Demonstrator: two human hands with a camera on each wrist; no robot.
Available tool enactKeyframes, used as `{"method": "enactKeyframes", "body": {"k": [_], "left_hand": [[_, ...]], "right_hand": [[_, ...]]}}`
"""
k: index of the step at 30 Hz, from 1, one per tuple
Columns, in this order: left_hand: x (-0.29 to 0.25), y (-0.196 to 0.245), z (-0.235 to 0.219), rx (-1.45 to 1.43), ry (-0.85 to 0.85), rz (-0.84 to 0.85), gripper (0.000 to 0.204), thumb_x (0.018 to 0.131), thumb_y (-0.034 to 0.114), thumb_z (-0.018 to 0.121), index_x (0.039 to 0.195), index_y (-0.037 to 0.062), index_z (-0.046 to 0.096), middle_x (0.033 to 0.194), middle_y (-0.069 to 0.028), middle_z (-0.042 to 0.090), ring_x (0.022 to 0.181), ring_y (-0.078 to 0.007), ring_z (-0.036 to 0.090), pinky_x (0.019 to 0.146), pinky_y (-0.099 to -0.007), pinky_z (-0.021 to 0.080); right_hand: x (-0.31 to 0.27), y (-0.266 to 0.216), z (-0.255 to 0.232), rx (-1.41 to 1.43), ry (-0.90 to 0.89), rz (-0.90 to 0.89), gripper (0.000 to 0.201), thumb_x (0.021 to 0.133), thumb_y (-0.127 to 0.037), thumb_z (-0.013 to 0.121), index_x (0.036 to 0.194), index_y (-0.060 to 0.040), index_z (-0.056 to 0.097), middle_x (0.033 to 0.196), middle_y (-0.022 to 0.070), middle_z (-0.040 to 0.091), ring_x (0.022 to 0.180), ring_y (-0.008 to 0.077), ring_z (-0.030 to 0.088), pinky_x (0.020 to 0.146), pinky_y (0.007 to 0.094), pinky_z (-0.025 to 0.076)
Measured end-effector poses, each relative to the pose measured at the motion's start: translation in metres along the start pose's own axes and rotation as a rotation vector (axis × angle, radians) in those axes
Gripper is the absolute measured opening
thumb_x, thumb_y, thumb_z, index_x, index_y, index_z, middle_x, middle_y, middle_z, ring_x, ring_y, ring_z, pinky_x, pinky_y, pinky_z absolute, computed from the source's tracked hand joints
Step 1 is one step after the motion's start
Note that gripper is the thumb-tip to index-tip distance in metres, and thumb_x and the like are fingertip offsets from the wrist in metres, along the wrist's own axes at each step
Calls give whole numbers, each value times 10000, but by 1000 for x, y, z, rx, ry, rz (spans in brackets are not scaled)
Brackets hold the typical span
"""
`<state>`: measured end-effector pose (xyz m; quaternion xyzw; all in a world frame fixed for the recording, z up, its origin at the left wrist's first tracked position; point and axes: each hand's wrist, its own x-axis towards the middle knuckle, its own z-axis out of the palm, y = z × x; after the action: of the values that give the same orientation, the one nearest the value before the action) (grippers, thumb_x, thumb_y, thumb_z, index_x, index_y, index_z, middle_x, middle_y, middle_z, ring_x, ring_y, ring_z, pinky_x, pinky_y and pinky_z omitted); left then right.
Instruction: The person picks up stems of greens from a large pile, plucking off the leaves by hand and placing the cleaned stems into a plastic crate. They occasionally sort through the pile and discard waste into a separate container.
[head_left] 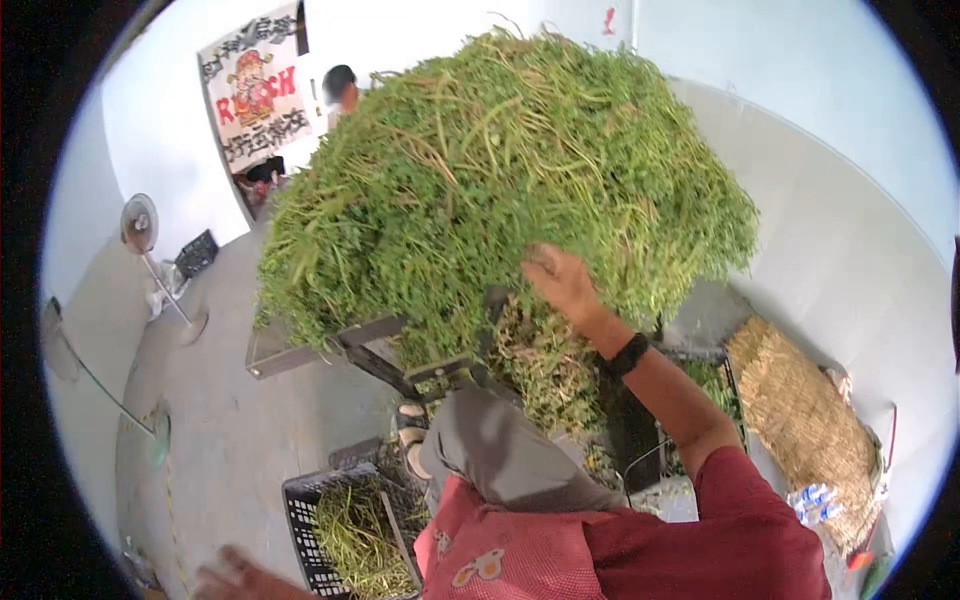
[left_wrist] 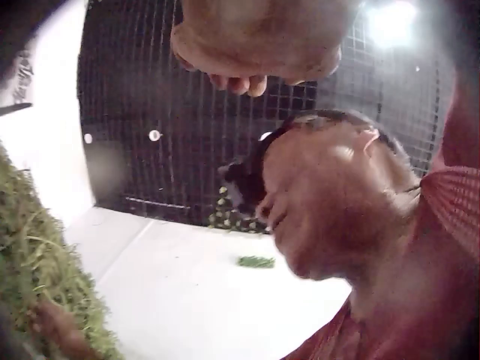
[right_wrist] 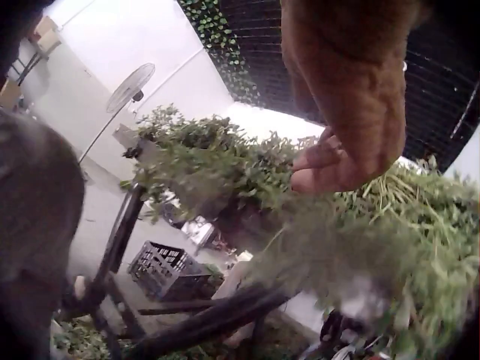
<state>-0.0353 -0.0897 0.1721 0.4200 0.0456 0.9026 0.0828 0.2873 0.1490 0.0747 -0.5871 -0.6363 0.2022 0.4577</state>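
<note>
A large heap of leafy green stems (head_left: 480, 170) fills the middle of the head view, piled on a metal-framed stand (head_left: 375, 355). My right hand (head_left: 562, 285) hovers at the near side of the heap with its fingers bent. Blurred leaves (right_wrist: 322, 240) overlap the space right below those fingers in the right wrist view; I cannot tell whether the fingers pinch any. Off to the lower left, my left hand (head_left: 245, 575) is blurred by motion, fingers apart and holding nothing. Its fingertips (left_wrist: 240, 84) hang loosely in the left wrist view.
On the floor by my legs stands a black crate (head_left: 300, 520) with cut stems (head_left: 360, 540) inside. Another crate of greens (head_left: 710, 385) is at the right, beside a straw mat bundle (head_left: 800, 420). Standing fans (head_left: 140, 222) are at left. Another person (head_left: 341, 88) is behind the heap.
</note>
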Motion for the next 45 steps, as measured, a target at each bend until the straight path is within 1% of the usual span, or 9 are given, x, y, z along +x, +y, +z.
{"method": "enactKeyframes", "body": {"k": [2,5,6,12,17,21,33,38,45], "left_hand": [[12,-36,-50,7,-417,-181,272,791,328,555,812,62,607,799,-125,545,747,-238,525,702,-350,430],[-21,-29,-47,182,-519,-481,456,830,381,491,968,-43,588,915,-193,570,893,-321,512,825,-461,388],[-41,-47,-49,296,-346,-491,406,804,371,568,710,-23,600,756,-157,580,782,-247,568,717,-356,456],[-54,-62,-55,324,-436,-845,208,795,159,583,804,-45,619,814,-123,568,808,-188,541,724,-292,436],[-64,-77,-70,353,-459,-964,142,824,84,569,833,-48,621,870,-101,568,822,-158,549,741,-273,434],[-85,-89,-79,297,-465,-1090,130,845,67,554,861,-50,607,909,-86,559,841,-151,553,794,-285,446],[-116,-85,-92,242,-507,-1213,134,872,102,577,857,-30,599,846,-59,585,813,-115,553,765,-258,455],[-118,-83,-97,264,-505,-1234,122,869,77,572,845,-39,598,855,-56,589,805,-113,557,750,-248,454],[-126,-98,-111,303,-424,-1348,89,856,38,568,822,-37,602,831,-41,598,784,-99,547,730,-236,445]], "right_hand": [[42,-19,7,43,4,-142,511,853,-294,569,1243,11,440,1180,209,538,1044,332,555,847,438,474],[88,-50,21,-197,137,-171,721,792,-397,608,1322,14,344,1237,231,489,1179,334,452,991,457,345],[98,-55,29,-190,138,-187,721,792,-397,608,1322,14,344,1237,231,489,1179,334,452,991,457,345],[126,-64,63,-507,272,-18,743,799,-415,601,1393,-125,263,1122,197,573,1113,348,474,1091,433,181],[123,-30,67,50,310,-350,266,853,-241,569,987,-23,641,642,89,597,532,180,542,481,333,402],[104,-27,49,446,142,-67,255,873,-221,550,1003,-17,630,654,62,587,508,144,492,486,300,394],[67,-43,53,-284,-79,136,638,684,-463,670,1150,-37,584,889,212,620,830,313,606,715,414,505],[91,-41,62,-372,383,-239,512,693,-352,680,1036,13,576,1135,221,499,1059,352,468,857,430,447],[135,-75,79,-514,77,5,837,714,-378,695,1333,12,289,1242,227,466,1184,357,401,1030,443,283]]}}
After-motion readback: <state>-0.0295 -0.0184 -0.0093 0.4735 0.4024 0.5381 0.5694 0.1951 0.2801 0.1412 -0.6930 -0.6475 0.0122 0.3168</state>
